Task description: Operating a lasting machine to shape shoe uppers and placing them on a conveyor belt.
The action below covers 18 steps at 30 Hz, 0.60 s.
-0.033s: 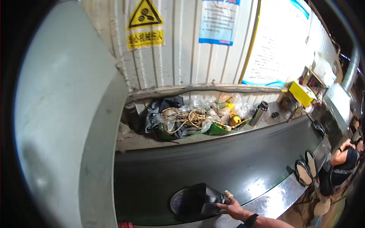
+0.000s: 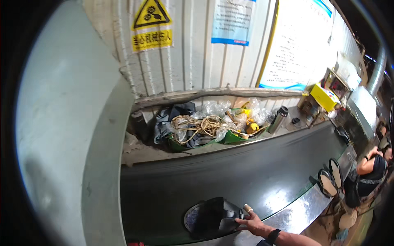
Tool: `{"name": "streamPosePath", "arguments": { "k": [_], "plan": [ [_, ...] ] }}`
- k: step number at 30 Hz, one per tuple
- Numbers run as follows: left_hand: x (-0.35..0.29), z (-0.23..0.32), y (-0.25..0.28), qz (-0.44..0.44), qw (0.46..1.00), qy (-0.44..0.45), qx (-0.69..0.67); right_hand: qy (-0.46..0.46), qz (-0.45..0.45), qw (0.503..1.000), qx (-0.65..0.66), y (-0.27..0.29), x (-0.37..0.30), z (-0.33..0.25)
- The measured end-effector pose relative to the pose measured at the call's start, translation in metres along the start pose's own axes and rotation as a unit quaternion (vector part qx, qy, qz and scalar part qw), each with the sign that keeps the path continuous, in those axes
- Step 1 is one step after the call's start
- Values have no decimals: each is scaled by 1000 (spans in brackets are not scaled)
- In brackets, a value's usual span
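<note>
My right hand (image 2: 251, 223) comes in from the lower right, a dark band round its wrist and a beige cover on one fingertip. Its thumb and fingers grip the right end of a glossy black shoe-like piece (image 2: 223, 215), while the covered finger points up and away. That piece lies on the near part of a dark conveyor belt (image 2: 172, 184). At its left end is a rounded, dark purplish face; its exact kind is unclear. My left hand is out of view.
A pair of black shoes with beige insoles (image 2: 328, 185) rests on the metal ledge (image 2: 293, 217) at right. Behind the belt are green bins (image 2: 236, 138) with rope (image 2: 201, 125) and plastic, and a steel flask (image 2: 279, 119). A grey-green machine housing (image 2: 61, 123) blocks the left. A person (image 2: 371, 170) is at far right.
The background has shifted slightly left and up in the picture. My right hand keeps its grip on the black piece, which stays in nearly the same place.
</note>
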<state>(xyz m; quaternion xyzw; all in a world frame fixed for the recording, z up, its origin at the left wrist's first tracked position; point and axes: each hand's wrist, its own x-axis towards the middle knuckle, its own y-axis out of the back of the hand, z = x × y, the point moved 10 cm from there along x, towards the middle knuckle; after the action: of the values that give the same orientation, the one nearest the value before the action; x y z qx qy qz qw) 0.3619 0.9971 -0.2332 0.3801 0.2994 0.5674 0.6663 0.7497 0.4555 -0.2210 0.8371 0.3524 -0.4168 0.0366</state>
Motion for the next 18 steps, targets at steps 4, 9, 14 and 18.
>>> {"name": "streamPosePath", "arguments": {
  "k": [4, 9, 14, 18],
  "plan": [
    [8, -61, -40, -11, 999, 19, 25, -74, -54, 989, 116, -3, -3, -2],
    [-13, -85, -50, -10, 997, 47, 58, -99, -32, 988, 118, 23, -30, -3],
    [-54, -105, 36, 65, 989, 91, 93, -61, -77, 976, 194, 41, -76, -9],
    [-122, -45, 40, -70, 987, 129, -66, 44, -61, 970, 231, 98, -117, -7]
  ]
}}
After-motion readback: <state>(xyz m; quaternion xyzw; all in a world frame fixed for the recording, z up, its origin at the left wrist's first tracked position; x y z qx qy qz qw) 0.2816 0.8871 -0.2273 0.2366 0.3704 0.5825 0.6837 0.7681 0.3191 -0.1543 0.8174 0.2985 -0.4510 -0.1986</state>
